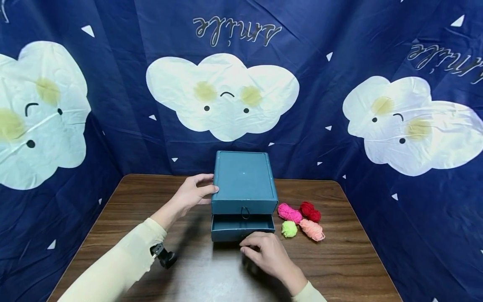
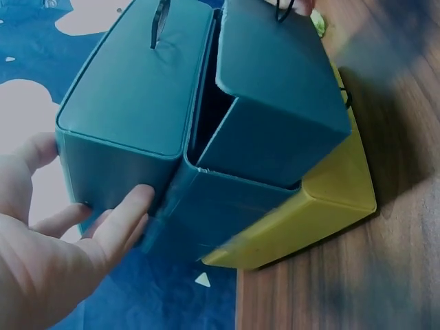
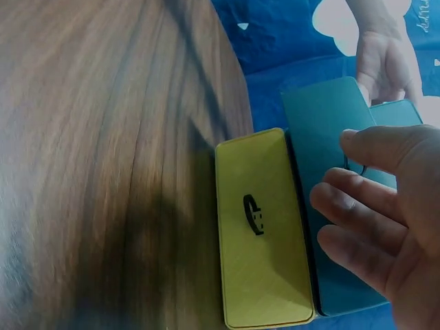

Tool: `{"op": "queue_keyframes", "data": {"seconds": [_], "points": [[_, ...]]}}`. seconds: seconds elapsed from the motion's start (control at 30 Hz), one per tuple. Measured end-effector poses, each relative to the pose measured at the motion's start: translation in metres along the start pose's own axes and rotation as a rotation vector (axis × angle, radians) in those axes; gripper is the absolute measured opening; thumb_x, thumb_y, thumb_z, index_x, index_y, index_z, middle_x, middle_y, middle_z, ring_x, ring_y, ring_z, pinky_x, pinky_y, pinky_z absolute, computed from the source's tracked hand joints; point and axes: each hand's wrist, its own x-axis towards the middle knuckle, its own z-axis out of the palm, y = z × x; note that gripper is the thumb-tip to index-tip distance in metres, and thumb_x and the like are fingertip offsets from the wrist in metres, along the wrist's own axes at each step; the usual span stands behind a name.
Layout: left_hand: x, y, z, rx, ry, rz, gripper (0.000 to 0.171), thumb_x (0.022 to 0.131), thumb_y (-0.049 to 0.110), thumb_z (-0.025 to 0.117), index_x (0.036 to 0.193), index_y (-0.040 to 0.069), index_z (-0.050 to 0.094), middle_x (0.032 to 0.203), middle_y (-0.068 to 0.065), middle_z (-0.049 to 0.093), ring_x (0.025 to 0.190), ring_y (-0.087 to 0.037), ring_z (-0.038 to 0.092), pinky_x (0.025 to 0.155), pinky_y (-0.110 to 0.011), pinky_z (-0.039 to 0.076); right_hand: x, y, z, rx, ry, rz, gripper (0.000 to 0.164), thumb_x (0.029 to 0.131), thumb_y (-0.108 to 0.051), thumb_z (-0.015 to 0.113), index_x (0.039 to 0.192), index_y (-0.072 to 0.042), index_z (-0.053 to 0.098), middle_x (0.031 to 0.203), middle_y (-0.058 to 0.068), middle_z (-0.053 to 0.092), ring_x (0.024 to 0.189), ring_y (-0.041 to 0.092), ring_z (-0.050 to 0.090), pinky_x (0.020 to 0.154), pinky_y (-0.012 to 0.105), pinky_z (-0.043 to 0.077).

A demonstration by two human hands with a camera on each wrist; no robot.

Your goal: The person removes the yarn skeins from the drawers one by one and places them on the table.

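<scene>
A teal drawer cabinet (image 1: 245, 176) stands on the table, its teal middle drawer (image 1: 243, 235) pulled part way out below the top drawer (image 2: 130, 89). My left hand (image 1: 194, 191) lies against the cabinet's left side with fingers spread, the thumb at the top edge. In front of the pulled-out drawer is my right hand (image 1: 266, 251), fingers relaxed. A black pull loop (image 3: 354, 166) shows between its thumb and forefinger, which stand apart. Below, the yellow bottom drawer (image 3: 265, 275), with its own black loop, is pushed in.
Right of the cabinet lie small yarn bundles: magenta (image 1: 289, 213), red (image 1: 310, 212), peach (image 1: 312, 230) and a lime green ball (image 1: 289, 229). A blue cloth (image 1: 313, 151) with printed clouds hangs behind and beside the wooden table (image 1: 351, 251).
</scene>
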Motion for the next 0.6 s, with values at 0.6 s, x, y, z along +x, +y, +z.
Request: {"op": "queue_keyframes", "data": {"seconds": [0.6], "points": [[0.0,-0.001,-0.002,0.02,0.001,-0.01,0.066,0.095,0.015,0.072,0.153,0.004,0.043,0.145,-0.023,0.053,0.11,-0.027,0.069,0.09,-0.042,0.06,0.02,0.015,0.004,-0.021,-0.02,0.094,0.009,0.09,-0.021,0.08,0.097,-0.027,0.081,0.097,-0.017,0.075,0.093,0.0,0.069,0.079,0.022,0.056]]}}
